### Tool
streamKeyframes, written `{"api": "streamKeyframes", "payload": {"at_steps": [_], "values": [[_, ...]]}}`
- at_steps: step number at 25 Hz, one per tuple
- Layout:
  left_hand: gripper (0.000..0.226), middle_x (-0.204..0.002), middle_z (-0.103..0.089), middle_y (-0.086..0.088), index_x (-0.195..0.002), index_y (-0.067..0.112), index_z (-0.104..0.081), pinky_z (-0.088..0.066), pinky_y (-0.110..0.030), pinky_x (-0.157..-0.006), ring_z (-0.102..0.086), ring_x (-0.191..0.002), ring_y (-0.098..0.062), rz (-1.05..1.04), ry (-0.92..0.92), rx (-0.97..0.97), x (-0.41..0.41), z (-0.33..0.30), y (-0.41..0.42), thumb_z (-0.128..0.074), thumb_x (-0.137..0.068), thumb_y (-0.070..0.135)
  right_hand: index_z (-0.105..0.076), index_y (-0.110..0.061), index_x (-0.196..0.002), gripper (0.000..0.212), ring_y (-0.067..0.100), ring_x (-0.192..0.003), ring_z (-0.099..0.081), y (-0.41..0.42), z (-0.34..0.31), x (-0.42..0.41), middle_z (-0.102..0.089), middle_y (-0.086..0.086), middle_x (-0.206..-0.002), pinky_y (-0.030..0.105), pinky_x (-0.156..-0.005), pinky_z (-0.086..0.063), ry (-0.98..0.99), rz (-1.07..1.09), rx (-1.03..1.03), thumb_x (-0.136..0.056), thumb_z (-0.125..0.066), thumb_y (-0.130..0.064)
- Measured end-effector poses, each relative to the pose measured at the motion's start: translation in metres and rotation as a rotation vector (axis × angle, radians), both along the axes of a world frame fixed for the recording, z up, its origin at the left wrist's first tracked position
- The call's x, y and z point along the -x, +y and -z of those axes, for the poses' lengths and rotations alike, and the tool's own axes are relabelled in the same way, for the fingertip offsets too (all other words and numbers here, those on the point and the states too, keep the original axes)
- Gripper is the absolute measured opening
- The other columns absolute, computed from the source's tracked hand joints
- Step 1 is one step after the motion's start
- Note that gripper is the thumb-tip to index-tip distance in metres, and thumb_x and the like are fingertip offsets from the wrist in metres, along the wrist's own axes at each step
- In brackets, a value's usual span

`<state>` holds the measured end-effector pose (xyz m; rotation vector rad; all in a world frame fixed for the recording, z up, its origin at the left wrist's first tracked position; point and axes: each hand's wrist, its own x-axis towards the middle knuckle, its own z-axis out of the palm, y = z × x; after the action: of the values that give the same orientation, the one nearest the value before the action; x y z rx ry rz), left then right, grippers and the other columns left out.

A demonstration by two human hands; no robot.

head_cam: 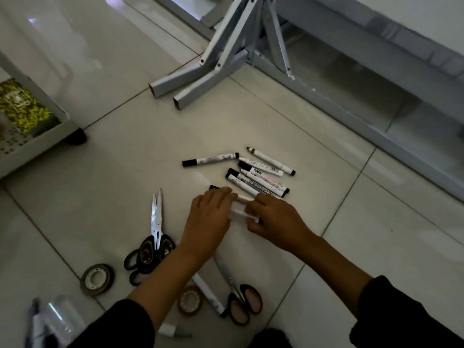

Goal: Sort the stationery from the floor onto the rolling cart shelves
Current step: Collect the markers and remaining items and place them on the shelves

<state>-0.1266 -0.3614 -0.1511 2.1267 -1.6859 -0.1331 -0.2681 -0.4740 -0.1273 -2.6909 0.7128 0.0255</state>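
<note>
The tiled floor [326, 259] carries everything here, and the loose cluster of markers [261, 175] in the middle of it serves as the landmark. Far to the left of that cluster stands the rolling cart [37, 144], its pale lower shelf and one black caster in view, something yellow-patterned already lying on it; beyond the cluster, at the top, a grey metal frame [200, 79] rests its feet on the tiles. Nearer the person than the cluster, and to its left, lie a pair of black-handled scissors [153, 237], a second pair [238, 297] closer in, and two tape rolls [96, 278]; one marker [211, 159] lies apart on the cluster's left edge. Just at the near edge of the cluster both hands meet: the left hand [208, 217] and the right hand [273, 219] have their fingers curled round a small bunch of markers [244, 208], held between them just above the floor. The step in hand looks like gathering the markers into one bundle. The next move probably calls for drawing the remaining cluster into the same grip, squaring the ends so none slips, then carrying the bundle left to a cart shelf.
</note>
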Motion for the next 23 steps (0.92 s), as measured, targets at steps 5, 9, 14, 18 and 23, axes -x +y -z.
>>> {"api": "streamKeyframes", "payload": {"at_steps": [5, 9, 14, 18, 23], "values": [[0.033, -0.084, -0.068, -0.009, -0.095, 0.009, -0.068, -0.052, -0.032, -0.063, -0.066, -0.070, -0.025, 0.105, -0.072, -0.037, -0.005, 0.012, -0.006, -0.081, -0.064, 0.004, -0.069, -0.020, -0.095, 0.019, 0.014, -0.081, -0.058, -0.021, -0.012, -0.018, -0.063, -0.001, -0.089, 0.032, -0.069, -0.047, -0.061, 0.064, -0.231, -0.089, -0.059, -0.035], [0.003, -0.081, -0.055, -0.010, -0.096, 0.006, -0.052, -0.035, -0.026, -0.055, -0.053, -0.069, -0.025, -0.359, 0.522, -0.140, 0.002, 0.001, -0.003, -0.048, -0.095, 0.007, -0.059, -0.016, -0.122, 0.032, 0.023, -0.107, -0.051, -0.084, -0.002, -0.019, -0.054, 0.006, -0.118, 0.036, -0.083, -0.045, -0.015, 0.173, -0.059, -0.092, -0.055, -0.026], [0.033, -0.102, -0.060, -0.012, -0.113, 0.003, -0.052, -0.042, -0.026, -0.067, -0.053, -0.081, -0.022, -0.991, 1.041, -0.236, 0.025, -0.014, -0.040, -0.051, -0.096, 0.031, -0.048, -0.017, -0.132, 0.045, 0.022, -0.114, -0.045, -0.094, 0.009, -0.031, -0.048, 0.005, -0.127, 0.033, -0.084, -0.041, 0.147, 0.127, 0.027, -0.094, -0.049, -0.042], [0.050, -0.117, -0.059, -0.015, -0.118, 0.004, -0.052, -0.039, -0.031, -0.073, -0.057, -0.099, -0.029, -1.180, 1.030, -0.260, 0.031, -0.015, -0.067, -0.056, -0.091, 0.046, -0.053, -0.017, -0.124, 0.056, 0.020, -0.112, -0.047, -0.077, 0.015, -0.029, -0.049, 0.003, -0.123, 0.031, -0.084, -0.042, 0.126, 0.174, -0.032, -0.087, -0.053, -0.058], [0.058, -0.125, -0.051, -0.016, -0.124, 0.004, -0.044, -0.045, -0.039, -0.084, -0.054, -0.110, -0.033, -1.203, 0.826, -0.293, 0.048, -0.010, -0.088, -0.064, -0.086, 0.043, -0.050, -0.011, -0.121, 0.055, 0.022, -0.108, -0.048, -0.066, 0.013, -0.034, -0.048, 0.007, -0.118, 0.033, -0.079, -0.044, 0.150, 0.151, -0.101, -0.087, -0.056, -0.054]]}}
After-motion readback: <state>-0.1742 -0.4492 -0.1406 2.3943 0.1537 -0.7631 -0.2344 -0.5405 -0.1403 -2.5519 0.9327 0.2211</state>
